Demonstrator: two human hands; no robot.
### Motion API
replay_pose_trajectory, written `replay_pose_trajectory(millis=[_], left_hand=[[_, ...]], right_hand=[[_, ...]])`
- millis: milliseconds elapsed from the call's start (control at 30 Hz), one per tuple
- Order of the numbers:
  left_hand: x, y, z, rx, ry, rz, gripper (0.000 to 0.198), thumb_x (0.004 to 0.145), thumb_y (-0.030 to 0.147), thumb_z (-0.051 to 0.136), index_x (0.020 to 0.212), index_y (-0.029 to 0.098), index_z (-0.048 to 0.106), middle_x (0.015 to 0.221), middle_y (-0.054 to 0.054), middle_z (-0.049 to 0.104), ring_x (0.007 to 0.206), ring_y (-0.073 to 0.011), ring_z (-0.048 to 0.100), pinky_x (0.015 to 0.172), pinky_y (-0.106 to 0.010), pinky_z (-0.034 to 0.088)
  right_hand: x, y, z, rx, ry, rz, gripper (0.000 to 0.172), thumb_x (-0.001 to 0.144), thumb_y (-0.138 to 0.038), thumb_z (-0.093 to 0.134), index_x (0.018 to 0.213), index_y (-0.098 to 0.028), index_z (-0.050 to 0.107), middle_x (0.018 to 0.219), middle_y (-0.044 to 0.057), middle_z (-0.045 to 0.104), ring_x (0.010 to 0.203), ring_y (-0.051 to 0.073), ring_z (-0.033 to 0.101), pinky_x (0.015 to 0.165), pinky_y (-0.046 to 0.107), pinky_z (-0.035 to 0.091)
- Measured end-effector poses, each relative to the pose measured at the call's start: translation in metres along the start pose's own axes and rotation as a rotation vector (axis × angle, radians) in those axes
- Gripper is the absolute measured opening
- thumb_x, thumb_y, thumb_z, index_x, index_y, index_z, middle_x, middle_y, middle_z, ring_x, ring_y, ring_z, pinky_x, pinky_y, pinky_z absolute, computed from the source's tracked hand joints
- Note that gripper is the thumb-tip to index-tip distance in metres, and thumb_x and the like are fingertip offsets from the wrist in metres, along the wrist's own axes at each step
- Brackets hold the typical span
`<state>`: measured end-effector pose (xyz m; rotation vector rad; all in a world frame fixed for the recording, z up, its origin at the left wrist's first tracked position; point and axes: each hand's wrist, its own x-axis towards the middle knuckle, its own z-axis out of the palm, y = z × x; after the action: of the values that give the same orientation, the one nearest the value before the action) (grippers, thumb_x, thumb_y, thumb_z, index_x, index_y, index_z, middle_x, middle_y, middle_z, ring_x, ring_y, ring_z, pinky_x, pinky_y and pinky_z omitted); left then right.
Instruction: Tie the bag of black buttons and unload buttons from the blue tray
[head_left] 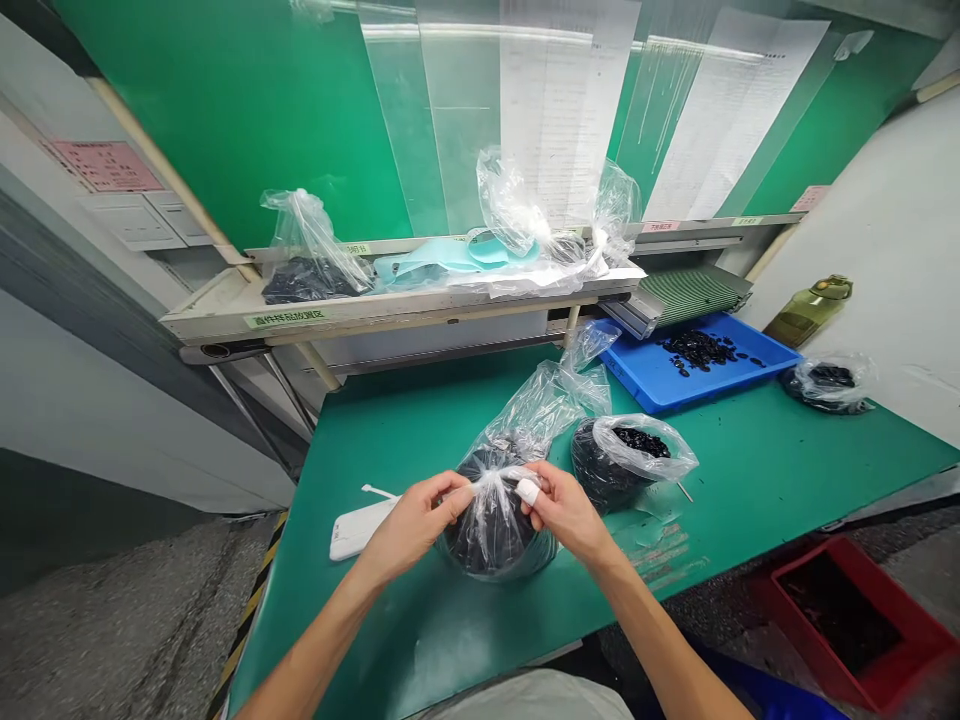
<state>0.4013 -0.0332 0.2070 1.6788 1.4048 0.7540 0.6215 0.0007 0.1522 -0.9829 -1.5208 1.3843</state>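
A clear plastic bag (491,545) filled with black pieces stands on the green table, its neck gathered and twisted at the top. My left hand (427,520) pinches the gathered plastic from the left, thumb against fingers. From the right, my right hand (559,505) pinches the same neck; one of its fingers wears a white covering. Behind the neck, more clear plastic (536,405) stretches back across the table. Close by on the right sits an open bag (626,460) of small black parts, its rim folded outward.
A white flat device (360,530) lies left of my hand. At the back right are a blue tray (652,392) with loose black parts, another open bag (832,385) and a green bottle (810,312). A shelf (420,312) holds bags. A red bin (907,650) stands below.
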Motion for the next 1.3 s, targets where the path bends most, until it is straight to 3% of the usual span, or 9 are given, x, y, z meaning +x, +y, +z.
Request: replay_pose_trajectory(millis=[133,300,500,767,933,1000,1100,1167,1300], left_hand=[[0.003,-0.001,0.002,0.053,0.021,0.034,0.04,0.092,0.056,0.053,0.092,0.019,0.068,0.089,-0.003,0.063,0.081,-0.0187,0.05,0.071,-0.028,0.037],[0.002,0.003,0.004,0.023,0.013,0.023,0.04,0.09,0.057,0.056,0.087,0.019,0.066,0.08,-0.001,0.06,0.074,-0.0166,0.049,0.066,-0.027,0.036],[0.002,0.008,0.005,-0.194,-0.059,-0.159,0.051,0.081,0.069,0.061,0.075,0.019,0.057,0.056,0.003,0.052,0.05,-0.0105,0.04,0.05,-0.024,0.026],[-0.001,0.005,0.009,-0.577,-0.143,-0.221,0.054,0.071,0.065,0.078,0.07,0.014,0.058,0.063,0.001,0.06,0.037,-0.0029,0.04,0.036,-0.019,0.021],[-0.013,0.008,0.023,-0.837,-0.108,-0.358,0.051,0.063,0.055,0.09,0.074,0.013,0.063,0.075,-0.005,0.071,0.048,-0.0097,0.062,0.035,-0.014,0.033],[-0.02,0.01,0.031,-0.922,-0.059,-0.409,0.045,0.064,0.046,0.092,0.083,0.013,0.068,0.09,-0.01,0.075,0.073,-0.0183,0.074,0.045,-0.015,0.048],[-0.029,0.01,0.044,-1.035,-0.026,-0.453,0.041,0.066,0.039,0.093,0.091,0.013,0.072,0.105,-0.014,0.076,0.098,-0.0269,0.074,0.066,-0.024,0.061],[-0.031,0.01,0.051,-1.118,0.025,-0.462,0.037,0.068,0.034,0.092,0.092,0.015,0.073,0.099,-0.01,0.076,0.093,-0.0253,0.074,0.074,-0.03,0.063],[-0.028,0.01,0.061,-1.243,0.145,-0.443,0.019,0.079,0.025,0.084,0.092,0.015,0.074,0.095,-0.007,0.075,0.082,-0.0181,0.072,0.078,-0.032,0.063]], right_hand=[[0.001,0.0,0.001,0.027,-0.001,-0.002,0.029,0.083,-0.044,0.059,0.091,-0.016,0.061,0.065,-0.003,0.059,0.048,0.008,0.05,0.049,0.023,0.037],[0.006,-0.005,-0.001,0.067,-0.043,0.061,0.045,0.08,-0.061,0.064,0.086,-0.017,0.057,0.065,-0.002,0.062,0.043,0.008,0.051,0.041,0.021,0.035],[0.017,-0.015,-0.006,0.046,-0.048,0.055,0.053,0.079,-0.07,0.06,0.076,-0.017,0.057,0.066,0.0,0.063,0.045,0.007,0.052,0.042,0.019,0.038],[0.013,-0.028,0.003,0.193,-0.073,0.117,0.061,0.069,-0.076,0.068,0.079,-0.017,0.057,0.077,0.004,0.068,0.051,0.007,0.054,0.045,0.019,0.04],[0.001,-0.025,0.013,0.267,-0.041,0.182,0.068,0.07,-0.085,0.062,0.079,-0.017,0.056,0.068,0.0,0.06,0.05,0.008,0.049,0.046,0.021,0.037],[-0.009,-0.021,0.017,0.223,-0.031,0.135,0.062,0.081,-0.079,0.055,0.076,-0.017,0.056,0.062,-0.002,0.052,0.051,0.009,0.045,0.048,0.023,0.037],[-0.029,-0.017,0.024,-0.114,0.068,-0.087,0.038,0.098,-0.048,0.05,0.079,-0.018,0.063,0.07,0.001,0.055,0.063,0.013,0.05,0.059,0.026,0.041],[-0.042,-0.015,0.031,-0.454,0.163,-0.28,0.022,0.098,-0.022,0.048,0.09,-0.02,0.068,0.085,0.004,0.059,0.077,0.016,0.054,0.067,0.028,0.043],[-0.057,-0.01,0.042,-0.939,0.252,-0.528,0.034,0.089,-0.001,0.049,0.114,-0.019,0.065,0.097,0.008,0.061,0.087,0.022,0.055,0.073,0.033,0.044]])
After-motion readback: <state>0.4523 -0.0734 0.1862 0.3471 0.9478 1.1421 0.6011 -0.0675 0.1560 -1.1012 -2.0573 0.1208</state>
